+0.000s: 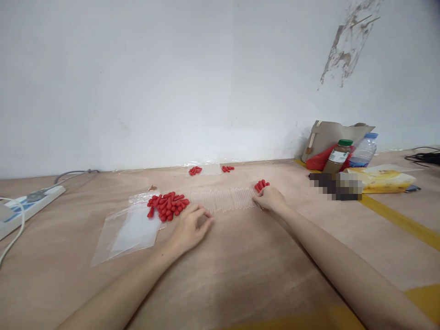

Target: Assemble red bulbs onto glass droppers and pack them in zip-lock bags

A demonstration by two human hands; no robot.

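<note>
Thin clear tubes (223, 200), like glass dropper tubes, lie side by side in a long row on the table. My left hand (192, 227) rests at the row's left end, thumb apart from curved fingers, with nothing seen in it. Beside it is a heap of red rubber dropper bulbs (168, 205), partly on a clear plastic bag (134, 231). At the row's right end, my right hand (270, 199) has its fingers pinched together; what is between them is hidden. Just beyond those fingers lies a small group of red bulbs (262, 185).
Two more small clusters of red bulbs (195, 171) lie on clear plastic near the wall. A power strip (34, 208) is at left. At right stand a bag (337, 133), a green-capped bottle (338, 156), a clear bottle (364, 150) and a yellow tissue pack (385, 180).
</note>
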